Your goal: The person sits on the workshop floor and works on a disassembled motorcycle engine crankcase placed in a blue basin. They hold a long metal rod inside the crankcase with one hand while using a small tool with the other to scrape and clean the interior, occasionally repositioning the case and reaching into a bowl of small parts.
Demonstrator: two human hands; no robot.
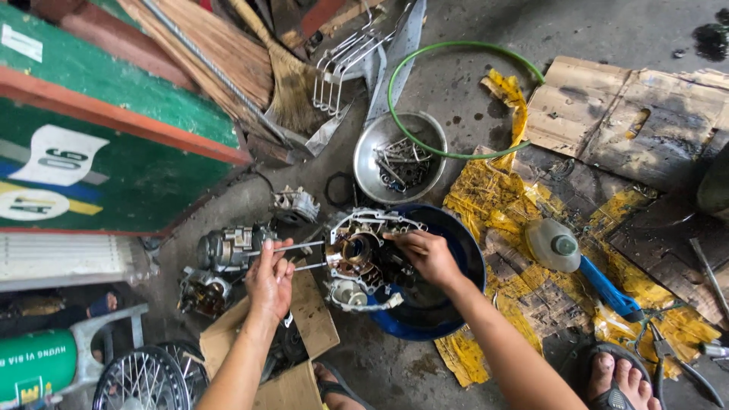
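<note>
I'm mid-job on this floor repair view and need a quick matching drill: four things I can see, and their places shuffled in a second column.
Things:
1. left hand
2. right hand
3. metal bowl
4. plastic bottle

Places:
A. lies on the yellow sheet
B. holds loose metal parts, beside the green hoop
C. grips a thin metal rod
D. rests on the engine case over the blue basin

Pairs: 1-C, 2-D, 3-B, 4-A

A single head-worn camera looks almost straight down at the concrete floor [448,83] from roughly standing or crouching height, wide-angled; both forearms enter from the bottom edge.
</note>
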